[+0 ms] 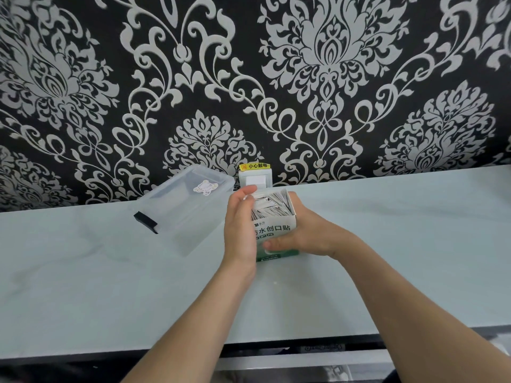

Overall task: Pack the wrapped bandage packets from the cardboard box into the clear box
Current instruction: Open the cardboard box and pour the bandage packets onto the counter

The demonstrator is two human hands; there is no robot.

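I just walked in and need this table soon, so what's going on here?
A person is holding an open cardboard box full of wrapped bandage packets on the pale table. The right hand grips the box's side; the left hand lies against the other side, fingertips at the packets, though whether it pinches one is unclear. The clear box sits to the left, no packets visible in it.

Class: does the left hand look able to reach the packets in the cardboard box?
Probably yes: the cardboard box is open on top, its packets exposed, the left hand beside them.
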